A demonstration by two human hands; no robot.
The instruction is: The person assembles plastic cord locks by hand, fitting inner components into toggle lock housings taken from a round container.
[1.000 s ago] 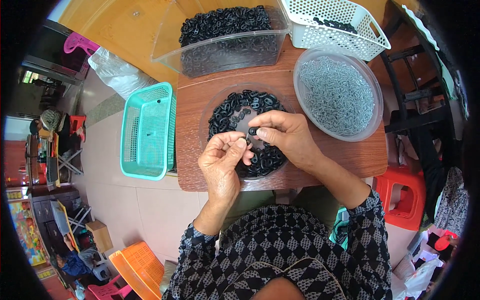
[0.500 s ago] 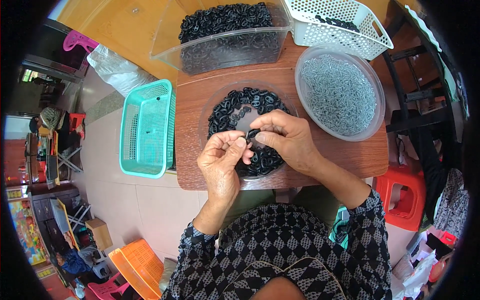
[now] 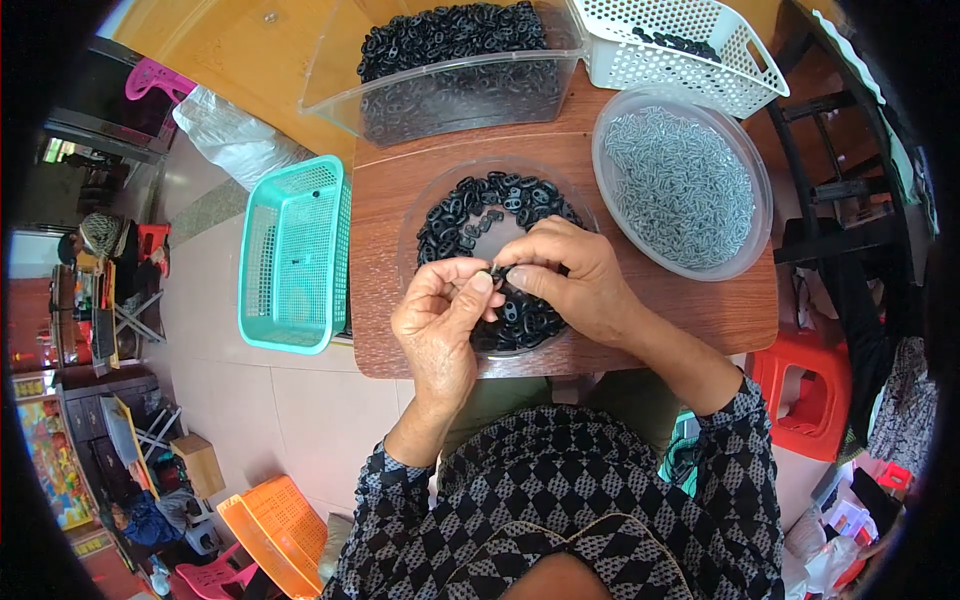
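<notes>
Both hands meet over a round clear tray (image 3: 412, 212) holding many small black two-holed oval pieces (image 3: 455, 205). Between the fingertips is a small black piece (image 3: 501, 272), mostly hidden by the thumbs. My left hand (image 3: 440, 318) pinches it from the left, thumb against forefinger. From the right, my right hand (image 3: 575, 275) also pinches it, and whether it is one piece or two joined cannot be made out. Right of the tray, a clear tub (image 3: 764, 215) is full of small silvery metal pins or screws (image 3: 680, 185).
Behind the tray stand a clear bin (image 3: 450, 72) heaped with black pieces and a white perforated basket (image 3: 640, 75). A turquoise basket (image 3: 290, 340) is left of the wooden table (image 3: 400, 362). On the right is a red stool (image 3: 805, 440). An orange basket (image 3: 265, 530) lies lower left.
My two hands have drawn slightly closer together, and the right fingers have shifted a little leftward. The black piece is now more covered by the fingertips.
</notes>
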